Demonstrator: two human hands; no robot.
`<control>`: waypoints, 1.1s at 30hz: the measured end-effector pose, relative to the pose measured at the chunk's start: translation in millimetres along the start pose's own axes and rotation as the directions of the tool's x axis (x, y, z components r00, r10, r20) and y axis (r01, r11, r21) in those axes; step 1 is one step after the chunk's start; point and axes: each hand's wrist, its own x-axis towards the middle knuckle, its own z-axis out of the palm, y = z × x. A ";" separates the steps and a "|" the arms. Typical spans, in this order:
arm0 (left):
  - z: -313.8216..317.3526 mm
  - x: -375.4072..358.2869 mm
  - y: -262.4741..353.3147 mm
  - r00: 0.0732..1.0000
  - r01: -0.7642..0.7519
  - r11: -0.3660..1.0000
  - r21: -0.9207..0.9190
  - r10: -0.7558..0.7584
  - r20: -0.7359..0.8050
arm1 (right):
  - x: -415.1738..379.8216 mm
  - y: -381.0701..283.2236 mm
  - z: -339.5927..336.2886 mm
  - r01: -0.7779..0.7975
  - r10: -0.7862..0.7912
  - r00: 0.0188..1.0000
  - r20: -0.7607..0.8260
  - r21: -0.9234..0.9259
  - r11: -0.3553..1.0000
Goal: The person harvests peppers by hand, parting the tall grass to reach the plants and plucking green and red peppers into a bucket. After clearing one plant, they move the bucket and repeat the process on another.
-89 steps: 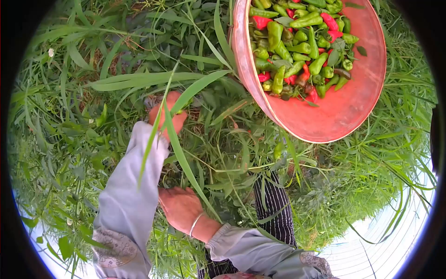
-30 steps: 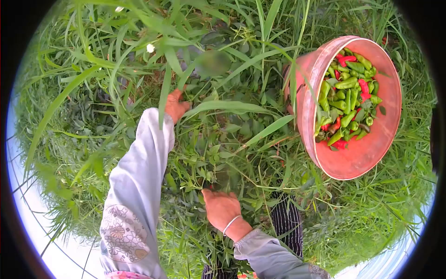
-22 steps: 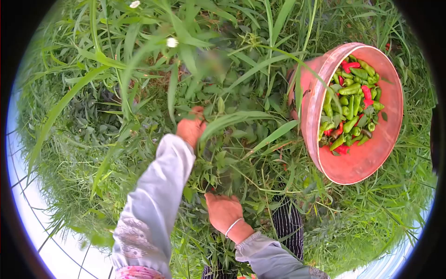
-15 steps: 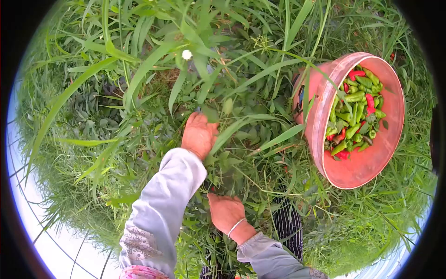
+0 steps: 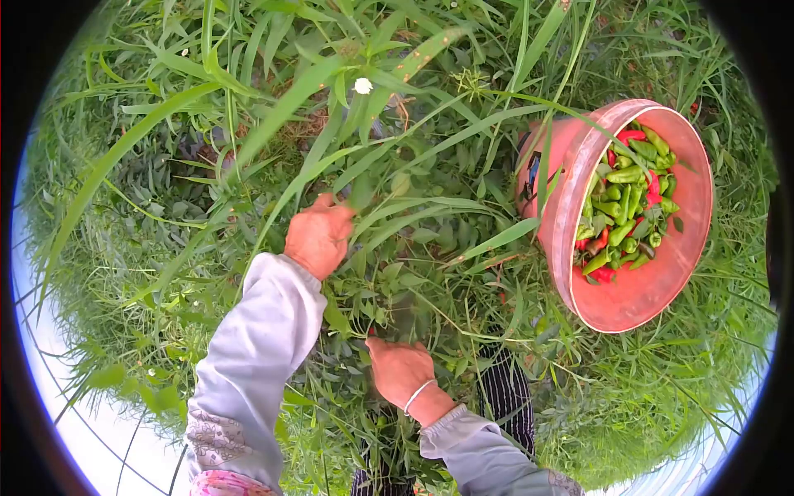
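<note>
Loosely curled, two hands point(image 5: 318, 237) point(image 5: 403, 374) touch leaves point(image 5: 390, 285) near one bucket point(image 5: 637, 298).

Red-pink is observed on the bucket point(image 5: 643, 299); green and red are noted on the peppers point(image 5: 624, 202). The pale grey sleeves point(image 5: 260, 347) are partly marked by a floral pattern, black trousers point(image 5: 506, 398) are lined with white pinstripes, and silver is recorded on the bracelet point(image 5: 414, 395)

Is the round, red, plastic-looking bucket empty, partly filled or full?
Partly filled. Glossy green and red peppers lie inside the round, red, plastic-looking bucket, and part of its inner wall shows bare.
</note>
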 end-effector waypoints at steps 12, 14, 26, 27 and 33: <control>-72.9 26.5 14.7 0.962 0.039 0.902 0.430 0.082 -0.260 | 2.3 -1.9 -2.0 -0.033 0.034 0.999 -0.028 0.037 0.999; -77.5 15.0 2.7 0.990 0.138 0.811 0.569 -0.101 -0.097 | 1.1 -0.4 -1.5 -0.031 0.032 0.999 -0.019 0.010 0.999; 24.0 -117.9 51.3 0.880 0.347 0.870 0.350 -0.431 0.201 | 16.2 14.0 -11.3 -0.208 0.458 0.861 0.222 0.975 -0.082; 32.2 -116.6 56.2 0.876 0.336 0.861 0.383 -0.435 0.210 | 17.0 12.5 -21.6 -0.204 0.484 0.830 0.277 0.959 -0.198; 42.3 -121.6 64.9 0.924 0.299 0.948 0.111 -0.316 0.214 | 17.6 18.3 -4.9 -0.220 0.385 0.894 0.227 0.973 -0.064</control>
